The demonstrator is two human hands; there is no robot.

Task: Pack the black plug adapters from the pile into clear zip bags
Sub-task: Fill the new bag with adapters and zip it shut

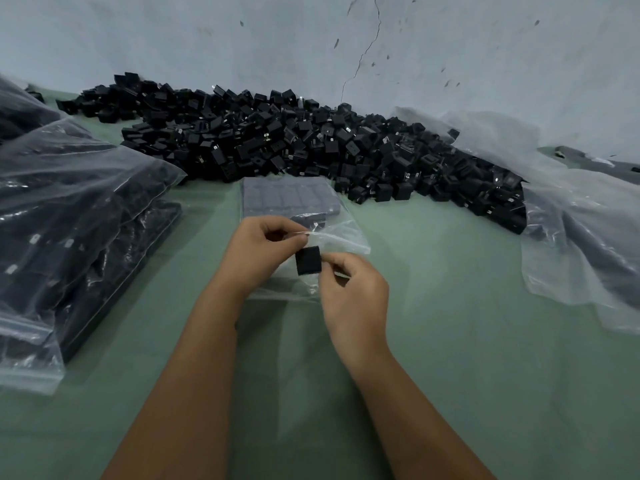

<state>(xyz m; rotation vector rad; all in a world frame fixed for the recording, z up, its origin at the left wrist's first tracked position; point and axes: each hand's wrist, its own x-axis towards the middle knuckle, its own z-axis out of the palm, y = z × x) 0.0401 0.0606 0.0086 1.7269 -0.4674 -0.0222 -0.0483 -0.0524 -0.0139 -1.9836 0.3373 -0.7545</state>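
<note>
Adapters packed in filled zip bags crowd the left edge of the green desk; the stack runs out of view at the left, and glare on the plastic blurs the shapes inside, so their number cannot be told. Behind, along the grey wall, the pile of black plug adapters stretches from left to right; single pieces at the back merge into one dark mass, and its right end disappears under crumpled clear plastic.

At the centre a clear zip bag lies flat on the desk, just in front of the pile; rows of adapters show dimly through its far half, though the film greys them out; its near edge is hidden behind the hands. The left hand has its grip closed on the bag's upper lip, thumb and forefinger pinching the film and lifting it; the remaining fingers are curled under and partly out of sight. Just to its right, one black adapter sits at the bag's mouth, pinched at its right side by the right hand; that grip is closed on it, the fingertips largely hidden behind the knuckles; its prongs cannot be seen. Both forearms run off the bottom edge.
</note>
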